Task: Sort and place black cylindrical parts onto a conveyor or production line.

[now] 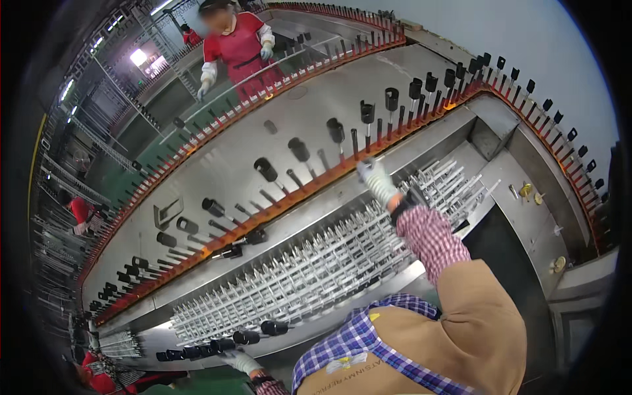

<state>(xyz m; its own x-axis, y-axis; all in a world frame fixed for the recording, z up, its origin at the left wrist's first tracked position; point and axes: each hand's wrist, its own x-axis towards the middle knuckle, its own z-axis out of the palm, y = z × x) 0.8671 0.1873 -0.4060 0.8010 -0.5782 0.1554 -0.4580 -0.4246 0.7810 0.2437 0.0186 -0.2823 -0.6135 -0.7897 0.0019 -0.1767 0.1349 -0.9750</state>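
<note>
In the head view, places the right hand (376, 179) at the orange-edged rail (299, 193) and the left hand (240, 361) near the lower row of black cups (247, 338) — cannot tell, for either, an open grip from a closed one. Looks part-way along: already carries many raised black cups (367, 114) on the rail — yet also short pins (355, 141) without cups, with the lower row apparently left, beside the silver rods (296, 270).

The rods (289, 283) are shiny metal, the tabletop (230, 171) smooth metal, the right glove (378, 184) matt cloth.
</note>
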